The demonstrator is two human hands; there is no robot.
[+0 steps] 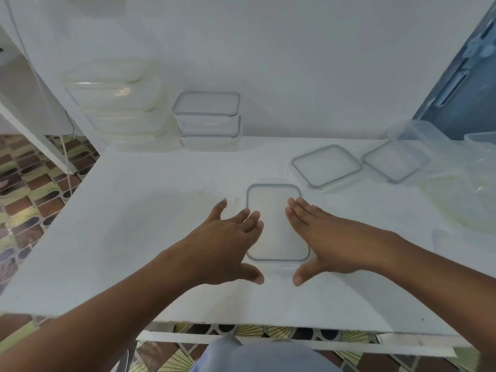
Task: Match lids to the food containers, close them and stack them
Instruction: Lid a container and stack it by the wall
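Observation:
A clear rectangular container with its lid on [273,224] sits in the middle of the white table [134,224]. My left hand [228,237] lies spread at its left side, fingertips over the lid's left edge and thumb near the front corner. My right hand [319,234] mirrors it on the right side, fingers flat along the lid's right edge. Neither hand grips anything. Two closed rectangular containers [208,120] stand stacked at the back wall. Left of them is a stack of larger closed containers [118,108]. Two square lids [326,165] [394,161] lie at the right.
A tall clear container [413,135] stands behind the right square lid. Clear plastic bags [467,189] cover the table's right end, and a blue panel [456,89] leans at the far right. The table's front edge is close to my body; patterned floor lies at the left.

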